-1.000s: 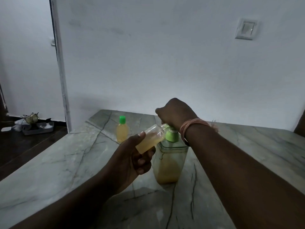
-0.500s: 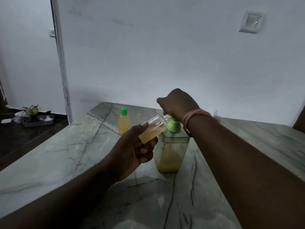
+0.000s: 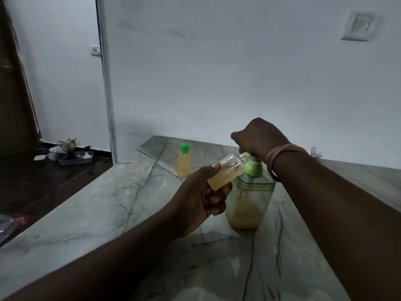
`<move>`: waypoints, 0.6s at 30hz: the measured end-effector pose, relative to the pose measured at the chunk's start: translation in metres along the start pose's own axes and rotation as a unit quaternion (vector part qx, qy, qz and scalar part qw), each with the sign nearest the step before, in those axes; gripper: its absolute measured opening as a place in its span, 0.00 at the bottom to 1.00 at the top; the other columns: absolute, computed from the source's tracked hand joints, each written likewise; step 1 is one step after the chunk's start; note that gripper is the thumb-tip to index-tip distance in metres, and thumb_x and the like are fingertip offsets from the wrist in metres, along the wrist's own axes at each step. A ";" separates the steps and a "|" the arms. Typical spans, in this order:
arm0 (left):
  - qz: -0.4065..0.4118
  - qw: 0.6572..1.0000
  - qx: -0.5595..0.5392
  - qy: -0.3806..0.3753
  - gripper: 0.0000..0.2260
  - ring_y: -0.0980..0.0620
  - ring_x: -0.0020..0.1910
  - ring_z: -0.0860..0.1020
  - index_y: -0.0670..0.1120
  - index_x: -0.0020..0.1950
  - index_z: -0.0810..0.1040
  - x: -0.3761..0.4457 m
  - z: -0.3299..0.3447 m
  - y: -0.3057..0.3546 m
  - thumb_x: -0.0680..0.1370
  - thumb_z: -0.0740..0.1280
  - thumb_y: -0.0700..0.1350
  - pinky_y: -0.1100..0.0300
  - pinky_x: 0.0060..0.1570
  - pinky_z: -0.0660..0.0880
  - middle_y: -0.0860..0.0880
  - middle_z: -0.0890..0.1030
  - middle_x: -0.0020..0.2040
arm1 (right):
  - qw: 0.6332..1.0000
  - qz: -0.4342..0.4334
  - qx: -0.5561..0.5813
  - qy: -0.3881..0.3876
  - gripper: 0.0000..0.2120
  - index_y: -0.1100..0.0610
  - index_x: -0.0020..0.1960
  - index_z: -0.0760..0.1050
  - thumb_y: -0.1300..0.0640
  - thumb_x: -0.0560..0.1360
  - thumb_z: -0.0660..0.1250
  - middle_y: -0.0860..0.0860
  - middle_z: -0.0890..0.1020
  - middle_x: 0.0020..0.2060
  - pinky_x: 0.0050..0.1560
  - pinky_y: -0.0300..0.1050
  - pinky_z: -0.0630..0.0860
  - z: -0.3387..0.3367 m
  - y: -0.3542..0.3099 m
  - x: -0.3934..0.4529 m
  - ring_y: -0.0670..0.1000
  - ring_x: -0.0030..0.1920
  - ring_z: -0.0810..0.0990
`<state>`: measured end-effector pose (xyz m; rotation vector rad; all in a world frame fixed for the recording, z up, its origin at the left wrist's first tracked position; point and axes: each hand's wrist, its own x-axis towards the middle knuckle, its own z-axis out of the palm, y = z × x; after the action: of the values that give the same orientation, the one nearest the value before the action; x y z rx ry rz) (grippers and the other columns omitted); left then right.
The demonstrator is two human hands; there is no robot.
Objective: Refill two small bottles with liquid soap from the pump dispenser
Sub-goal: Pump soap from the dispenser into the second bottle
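left hand (image 3: 200, 197) grips tilted open bottle (image 3: 225, 171), mouth at spout | right hand (image 3: 258, 137) fingers curled over pump (image 3: 252, 167) | capped bottle (image 3: 183, 160) upright behind

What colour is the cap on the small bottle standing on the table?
Bright green cap, head view.

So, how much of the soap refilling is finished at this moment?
One capped bottle stands on the table, full of yellow soap, so it looks done. The left hand holds the open bottle tilted at the pump dispenser, about half full, while the right hand presses the pump. Left: top it up and cap it.
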<state>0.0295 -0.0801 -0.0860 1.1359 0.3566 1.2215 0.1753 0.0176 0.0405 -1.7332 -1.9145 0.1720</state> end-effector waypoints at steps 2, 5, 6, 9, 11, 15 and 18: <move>0.000 1.000 -0.002 0.000 0.19 0.55 0.30 0.70 0.41 0.63 0.79 0.001 -0.001 0.000 0.80 0.67 0.53 0.62 0.29 0.71 0.44 0.76 0.40 | 1.000 0.005 0.001 -0.003 0.12 0.57 0.40 0.82 0.51 0.68 0.63 0.53 0.86 0.41 0.42 0.45 0.76 0.002 0.002 -0.001 0.57 0.42 0.82; 0.001 1.000 0.012 0.002 0.18 0.55 0.30 0.70 0.42 0.62 0.81 0.002 0.000 0.000 0.79 0.68 0.54 0.62 0.29 0.71 0.45 0.76 0.40 | 1.000 -0.001 -0.011 -0.020 0.11 0.57 0.39 0.81 0.51 0.70 0.64 0.53 0.85 0.40 0.37 0.44 0.72 0.001 0.001 0.000 0.56 0.41 0.82; 0.003 1.000 0.016 0.003 0.18 0.55 0.30 0.70 0.43 0.62 0.82 0.001 0.000 0.000 0.79 0.68 0.55 0.62 0.29 0.71 0.45 0.76 0.40 | 1.000 -0.006 -0.018 -0.022 0.11 0.57 0.38 0.80 0.51 0.70 0.64 0.53 0.84 0.39 0.35 0.43 0.70 0.001 0.001 0.000 0.56 0.39 0.81; 0.011 1.000 0.020 0.007 0.18 0.55 0.31 0.69 0.44 0.62 0.82 -0.001 0.003 0.002 0.80 0.67 0.54 0.62 0.30 0.70 0.45 0.75 0.40 | 0.998 -0.012 -0.051 -0.029 0.11 0.56 0.35 0.77 0.50 0.70 0.65 0.53 0.82 0.35 0.32 0.42 0.68 -0.005 -0.001 0.000 0.53 0.35 0.79; 0.012 1.000 0.020 0.011 0.17 0.55 0.31 0.69 0.45 0.62 0.83 -0.002 0.003 0.002 0.80 0.66 0.54 0.62 0.30 0.69 0.44 0.75 0.41 | 0.997 -0.020 -0.070 -0.035 0.11 0.56 0.35 0.78 0.49 0.70 0.65 0.52 0.82 0.35 0.33 0.42 0.70 -0.008 -0.004 0.000 0.53 0.36 0.79; 0.005 1.000 0.014 0.009 0.17 0.56 0.31 0.70 0.44 0.62 0.83 -0.001 0.002 0.003 0.80 0.66 0.54 0.62 0.30 0.69 0.44 0.76 0.41 | 1.000 -0.013 -0.014 -0.016 0.14 0.58 0.36 0.81 0.48 0.68 0.63 0.52 0.85 0.35 0.36 0.44 0.73 -0.001 0.001 0.000 0.54 0.37 0.81; 0.007 1.000 0.005 0.001 0.17 0.55 0.31 0.70 0.43 0.61 0.83 -0.001 0.001 0.001 0.81 0.66 0.53 0.62 0.29 0.70 0.44 0.76 0.40 | 1.000 0.004 0.003 -0.027 0.13 0.57 0.36 0.81 0.49 0.68 0.63 0.51 0.85 0.36 0.36 0.43 0.72 0.002 0.003 -0.002 0.54 0.37 0.81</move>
<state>0.0294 -0.0809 -0.0854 1.1476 0.3574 1.2355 0.1769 0.0165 0.0367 -1.7501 -1.9438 0.2288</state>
